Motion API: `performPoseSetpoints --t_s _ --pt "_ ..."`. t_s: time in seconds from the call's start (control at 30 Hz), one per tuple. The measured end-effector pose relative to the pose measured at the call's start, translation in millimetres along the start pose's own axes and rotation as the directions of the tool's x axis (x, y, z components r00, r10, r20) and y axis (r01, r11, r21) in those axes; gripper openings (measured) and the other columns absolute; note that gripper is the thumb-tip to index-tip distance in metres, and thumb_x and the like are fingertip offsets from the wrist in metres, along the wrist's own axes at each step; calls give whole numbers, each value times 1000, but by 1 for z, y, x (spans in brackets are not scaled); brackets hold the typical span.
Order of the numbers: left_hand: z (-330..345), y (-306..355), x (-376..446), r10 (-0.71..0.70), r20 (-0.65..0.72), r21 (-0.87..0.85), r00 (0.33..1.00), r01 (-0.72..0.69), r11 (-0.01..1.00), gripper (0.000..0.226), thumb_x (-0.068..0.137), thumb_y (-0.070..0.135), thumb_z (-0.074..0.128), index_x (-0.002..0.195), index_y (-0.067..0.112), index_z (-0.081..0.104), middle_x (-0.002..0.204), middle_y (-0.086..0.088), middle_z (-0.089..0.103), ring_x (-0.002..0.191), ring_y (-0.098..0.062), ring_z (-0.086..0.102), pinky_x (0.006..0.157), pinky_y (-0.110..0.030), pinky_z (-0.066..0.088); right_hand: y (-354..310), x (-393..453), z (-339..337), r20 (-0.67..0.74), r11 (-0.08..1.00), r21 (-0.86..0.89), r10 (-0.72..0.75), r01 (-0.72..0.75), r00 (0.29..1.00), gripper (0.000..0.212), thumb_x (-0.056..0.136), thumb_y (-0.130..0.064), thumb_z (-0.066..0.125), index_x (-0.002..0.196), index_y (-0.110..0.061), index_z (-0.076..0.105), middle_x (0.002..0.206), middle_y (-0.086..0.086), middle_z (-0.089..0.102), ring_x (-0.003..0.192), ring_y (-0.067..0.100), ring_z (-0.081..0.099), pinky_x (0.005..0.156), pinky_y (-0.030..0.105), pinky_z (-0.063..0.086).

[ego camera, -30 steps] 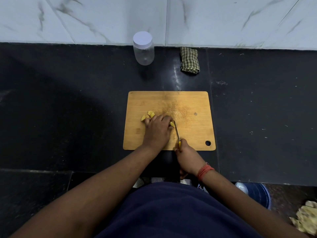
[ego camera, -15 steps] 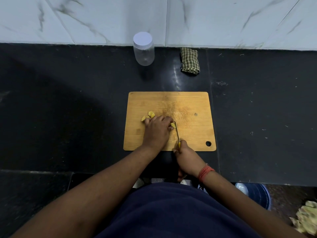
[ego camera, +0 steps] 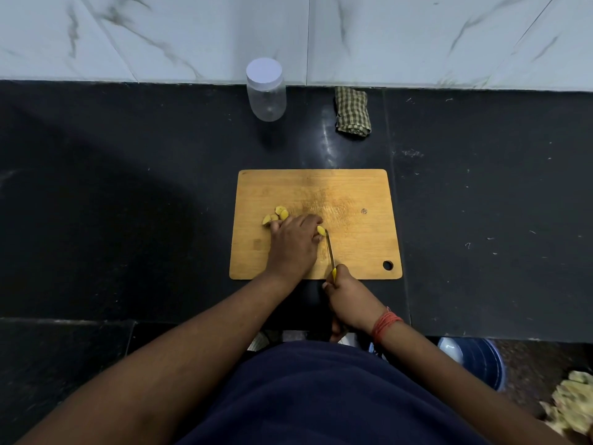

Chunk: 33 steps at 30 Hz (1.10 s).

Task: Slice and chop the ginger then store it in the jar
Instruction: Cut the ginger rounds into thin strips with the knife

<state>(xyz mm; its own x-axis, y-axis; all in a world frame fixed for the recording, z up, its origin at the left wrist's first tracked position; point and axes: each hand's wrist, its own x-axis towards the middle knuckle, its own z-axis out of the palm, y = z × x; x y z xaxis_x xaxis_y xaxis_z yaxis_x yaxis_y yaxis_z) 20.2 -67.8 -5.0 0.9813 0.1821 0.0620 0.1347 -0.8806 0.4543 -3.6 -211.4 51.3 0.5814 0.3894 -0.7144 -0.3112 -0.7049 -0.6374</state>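
Observation:
A wooden cutting board point(ego camera: 353, 194) lies on the black counter. My left hand point(ego camera: 293, 244) presses down on a yellow piece of ginger point(ego camera: 321, 230) whose tip shows at my fingertips. My right hand point(ego camera: 348, 298) grips the yellow handle of a thin knife point(ego camera: 330, 248), its blade set against the ginger tip. Several cut ginger slices point(ego camera: 278, 214) lie just left of my left fingers. A clear jar point(ego camera: 266, 91) with a white lid on stands at the back by the wall.
A folded checked cloth point(ego camera: 352, 111) lies right of the jar. The marble wall point(ego camera: 417, 36) borders the counter's far side. Below the counter edge at right stand a blue bucket point(ego camera: 478, 361) and a pale heap of scraps point(ego camera: 574, 403).
Barely anything differs: both hands stay in place on the ginger and knife, with the blade shifting only slightly at the ginger tip.

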Motion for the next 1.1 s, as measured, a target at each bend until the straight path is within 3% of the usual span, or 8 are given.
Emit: performPoseSetpoints --t_s 0.13,0.27,0.57,1.1 --pt "-1 -4 -1 11 6 32 1000 -11 999 20 90 29 66 110 29 71 98 4 64 101 -21 57 88 -41 30 1 3 0 18 1000 11 19 -19 1000 9 104 -16 34 112 -15 31 67 20 57 34 23 57 37 32 50" --pt "-3 -6 1 14 17 55 1000 -15 998 19 90 38 66 107 31 71 99 6 64 101 -20 56 88 -41 30 4 3 -2 9 998 48 31 -31 999 17 104 -17 32 121 -20 32 66 21 57 38 27 58 45 45 57" --pt "-3 1 7 -24 41 96 999 20 995 37 86 55 64 107 26 59 109 6 65 105 -18 57 91 -42 35 9 -4 -15 -85 994 102 32 -24 996 20 104 -20 33 125 -17 33 63 18 59 39 29 60 43 37 55" --pt "-6 1 11 -49 94 32 994 46 998 25 91 40 64 112 27 64 111 9 62 111 -16 53 95 -42 31 11 -8 -17 -93 994 110 2 8 996 5 104 -20 35 107 -17 37 66 16 56 39 30 58 49 50 58"
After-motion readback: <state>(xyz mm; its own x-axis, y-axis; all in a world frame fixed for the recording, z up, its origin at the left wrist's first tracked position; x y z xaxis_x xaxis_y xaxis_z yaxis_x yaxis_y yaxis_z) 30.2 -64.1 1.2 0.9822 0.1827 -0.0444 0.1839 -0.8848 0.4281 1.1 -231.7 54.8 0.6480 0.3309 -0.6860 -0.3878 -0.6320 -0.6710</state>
